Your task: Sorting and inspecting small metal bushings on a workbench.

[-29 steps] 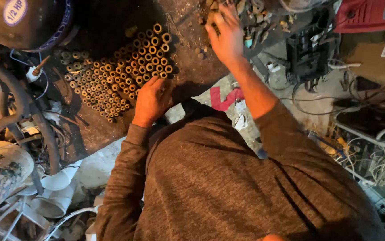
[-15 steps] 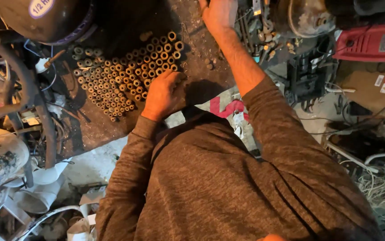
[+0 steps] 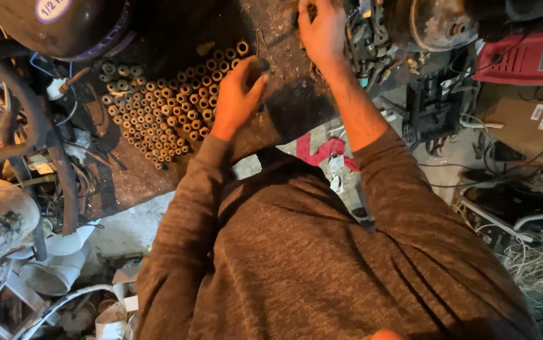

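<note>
Head view, looking down over a brown knit sweater (image 3: 322,252) at a dark, grimy bench (image 3: 271,119).

Left hand (image 3: 237,94): fingers curled closed around a small dark round piece (image 3: 258,65), pinched between thumb and fingertips, held just above the bench at the right edge of the cluster.

Cluster of short brass-coloured tubes (image 3: 171,107): standing on end, open mouths up, packed touching one another in rough rows (a few at the upper left look greenish). It lies left of the left hand, on the bench.

Right hand (image 3: 323,28): reaches to the far edge of the bench, fingers bent down among small metal parts (image 3: 372,56); cannot tell whether it grips anything.

Surroundings: dark round tank (image 3: 57,25) at upper left, red machine housing (image 3: 526,56) at upper right, tangled pale wire (image 3: 536,264) at lower right.
</note>
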